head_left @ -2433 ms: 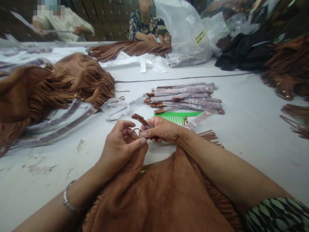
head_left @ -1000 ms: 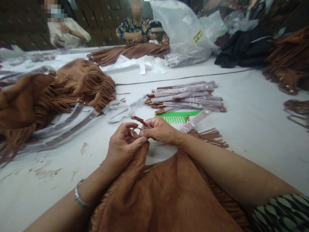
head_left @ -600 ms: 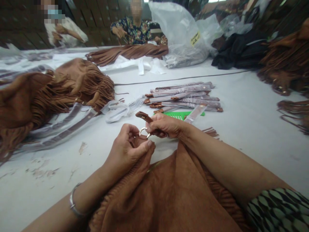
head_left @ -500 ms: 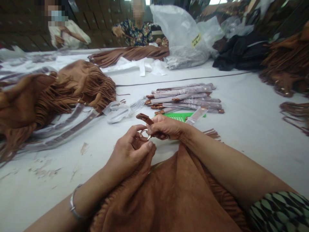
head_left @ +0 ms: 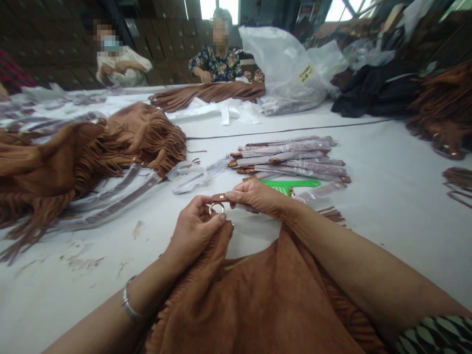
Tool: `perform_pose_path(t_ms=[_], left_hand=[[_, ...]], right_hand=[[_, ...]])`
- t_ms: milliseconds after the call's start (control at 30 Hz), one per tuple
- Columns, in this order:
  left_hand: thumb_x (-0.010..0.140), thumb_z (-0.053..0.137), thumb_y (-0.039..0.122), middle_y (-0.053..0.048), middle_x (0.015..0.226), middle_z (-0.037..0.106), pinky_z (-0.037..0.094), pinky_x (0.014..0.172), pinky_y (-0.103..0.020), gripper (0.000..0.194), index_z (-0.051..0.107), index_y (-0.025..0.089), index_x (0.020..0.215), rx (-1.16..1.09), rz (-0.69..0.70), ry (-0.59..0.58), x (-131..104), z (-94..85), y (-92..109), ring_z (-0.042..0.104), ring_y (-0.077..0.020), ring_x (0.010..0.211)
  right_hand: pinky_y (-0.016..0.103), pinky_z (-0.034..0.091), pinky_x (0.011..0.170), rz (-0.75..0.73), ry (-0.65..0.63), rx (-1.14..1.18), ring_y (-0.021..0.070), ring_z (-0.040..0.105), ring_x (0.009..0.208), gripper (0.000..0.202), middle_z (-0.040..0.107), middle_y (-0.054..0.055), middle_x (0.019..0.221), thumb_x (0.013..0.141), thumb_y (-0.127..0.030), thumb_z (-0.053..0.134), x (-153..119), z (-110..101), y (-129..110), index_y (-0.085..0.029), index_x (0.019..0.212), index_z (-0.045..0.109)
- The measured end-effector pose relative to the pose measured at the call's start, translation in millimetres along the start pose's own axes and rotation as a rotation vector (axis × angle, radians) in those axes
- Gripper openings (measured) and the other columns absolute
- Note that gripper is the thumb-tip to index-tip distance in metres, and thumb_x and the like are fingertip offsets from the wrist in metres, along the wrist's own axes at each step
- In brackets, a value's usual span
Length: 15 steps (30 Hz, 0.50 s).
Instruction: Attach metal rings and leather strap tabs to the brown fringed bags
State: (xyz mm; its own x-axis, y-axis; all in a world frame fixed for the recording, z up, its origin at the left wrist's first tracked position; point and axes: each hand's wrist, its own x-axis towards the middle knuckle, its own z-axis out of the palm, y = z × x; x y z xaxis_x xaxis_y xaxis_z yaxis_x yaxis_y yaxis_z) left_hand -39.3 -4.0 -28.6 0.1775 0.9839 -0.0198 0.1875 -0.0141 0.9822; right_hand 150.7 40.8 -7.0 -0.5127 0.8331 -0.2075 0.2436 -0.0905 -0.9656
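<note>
My left hand (head_left: 190, 228) is closed on a gold-coloured metal ring (head_left: 211, 210) at the top corner of a brown suede-like bag (head_left: 265, 300) with fringed sides. My right hand (head_left: 263, 197) pinches the brown strap (head_left: 220, 197) near its end, where a small metal stud shows. This strap end lies across the top of the ring; whether it passes through is hidden by my fingers. A gold zipper (head_left: 238, 264) runs along the bag's open top edge. The bag rests in front of me, below both hands.
Several plastic-wrapped straps (head_left: 291, 158) lie beyond my hands, beside a green comb (head_left: 308, 183). Fringed brown bags (head_left: 125, 142) are heaped at left. A clear plastic bag (head_left: 276, 54) and black cloth (head_left: 376, 91) stand at the back. Two people sit across the table.
The strap end, raised and tilted before, now lies flat across the top of the ring. My right hand has turned slightly with it. The view has shifted a little.
</note>
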Motion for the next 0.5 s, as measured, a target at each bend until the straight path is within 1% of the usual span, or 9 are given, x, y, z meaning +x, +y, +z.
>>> perform_pose_path(t_ms=[67, 133, 200, 267, 333, 433, 500], left_hand=[[0.074, 0.065, 0.032, 0.005, 0.064, 0.051, 0.037, 0.050, -0.019, 0.042, 0.049, 0.019, 0.112, 0.039, -0.003, -0.009, -0.3, -2.8, 4.9, 0.048, -0.0086, 0.053], [0.074, 0.065, 0.032, 0.006, 0.061, 0.050, 0.036, 0.049, -0.019, 0.047, 0.049, 0.020, 0.115, 0.069, -0.012, -0.025, 0.4, -6.9, 10.8, 0.047, -0.0087, 0.051], [0.073, 0.065, 0.034, 0.005, 0.062, 0.052, 0.037, 0.050, -0.020, 0.044, 0.053, 0.018, 0.112, 0.098, -0.053, -0.050, 2.2, -12.5, 16.1, 0.048, -0.0099, 0.053], [0.074, 0.063, 0.037, 0.002, 0.066, 0.054, 0.039, 0.053, -0.022, 0.041, 0.057, 0.016, 0.108, 0.127, -0.100, -0.095, 4.0, -19.2, 20.1, 0.051, -0.0122, 0.057], [0.076, 0.061, 0.039, 0.001, 0.072, 0.056, 0.041, 0.057, -0.023, 0.040, 0.057, 0.017, 0.110, 0.154, -0.102, -0.195, 4.9, -25.8, 23.6, 0.054, -0.0139, 0.064], [0.081, 0.059, 0.037, 0.000, 0.085, 0.056, 0.043, 0.067, -0.024, 0.043, 0.051, 0.022, 0.120, 0.163, -0.046, -0.386, 3.5, -31.8, 28.2, 0.054, -0.0142, 0.078], [0.082, 0.058, 0.037, 0.000, 0.088, 0.054, 0.044, 0.068, -0.023, 0.044, 0.047, 0.023, 0.123, 0.136, -0.050, -0.435, 1.5, -31.1, 29.3, 0.053, -0.0136, 0.080]], right_hand=[[0.016, 0.014, 0.032, 0.004, 0.032, -0.017, 0.0022, 0.023, 0.034, 0.049, 0.033, -0.007, 0.041, 0.076, -0.058, 0.062, 0.8, 0.1, 1.2, -0.011, 0.068, 0.055], [0.015, 0.020, 0.032, 0.019, 0.014, 0.057, 0.0025, 0.029, 0.035, 0.047, 0.038, -0.007, 0.044, 0.074, -0.056, 0.066, 1.2, -0.4, 3.0, -0.012, 0.066, 0.050], [0.015, 0.030, 0.035, 0.033, -0.037, 0.150, 0.0038, 0.038, 0.037, 0.045, 0.046, -0.005, 0.049, 0.072, -0.052, 0.068, 1.1, -1.1, 4.4, -0.013, 0.067, 0.048], [0.015, 0.033, 0.036, 0.039, -0.073, 0.193, 0.0054, 0.046, 0.040, 0.043, 0.052, -0.003, 0.055, 0.072, -0.050, 0.069, 0.5, -1.8, 4.7, -0.013, 0.070, 0.049], [0.013, 0.029, 0.033, 0.023, -0.069, 0.180, 0.0055, 0.049, 0.041, 0.041, 0.055, -0.001, 0.060, 0.073, -0.050, 0.068, -0.5, -2.3, 3.5, -0.012, 0.073, 0.051], [0.012, 0.026, 0.032, 0.001, -0.029, 0.142, 0.0038, 0.045, 0.040, 0.038, 0.057, 0.000, 0.063, 0.075, -0.047, 0.066, -2.2, -2.0, 0.2, -0.012, 0.077, 0.054], [0.013, 0.027, 0.034, -0.018, -0.006, 0.120, 0.0031, 0.043, 0.040, 0.036, 0.056, -0.001, 0.062, 0.075, -0.045, 0.067, -3.0, -1.4, -1.5, -0.011, 0.079, 0.056]])
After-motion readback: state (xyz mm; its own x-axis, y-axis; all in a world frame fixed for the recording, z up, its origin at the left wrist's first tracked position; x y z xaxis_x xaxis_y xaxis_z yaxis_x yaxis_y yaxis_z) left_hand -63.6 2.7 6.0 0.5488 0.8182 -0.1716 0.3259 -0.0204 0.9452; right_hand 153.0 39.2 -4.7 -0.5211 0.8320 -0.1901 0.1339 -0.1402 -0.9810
